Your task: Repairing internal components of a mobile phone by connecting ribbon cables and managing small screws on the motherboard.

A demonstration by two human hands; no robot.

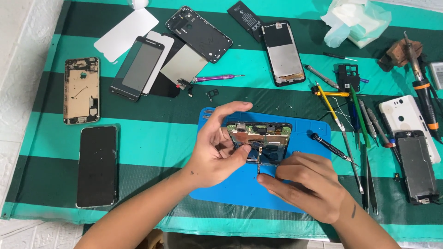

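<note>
While the opened phone (pixel 259 138) stood tilted on its long edge over the blue work mat (pixel 221 184), the left hand (pixel 217 152) cupped it from the near side, thumb pressed against the exposed board and the index finger arched over the top edge, apparently so that the innards faced the person and stayed steady. The right hand (pixel 302 182) lay low on the mat just beside the phone's lower corner, its fingers drawn close together and pinching at something small by the frame; what they gripped was too small to tell. A black screwdriver (pixel 330 146) rested on the mat's right part, near that hand and likely kept within easy reach. Tweezers and other drivers (pixel 364 138) lay in a loose row further right on the green striped cloth (pixel 152 138), beside a white phone back (pixel 406 115). To the left, well apart, a dark phone (pixel 97 166) and a gold phone chassis (pixel 81 90) lay flat, seemingly set aside.
</note>
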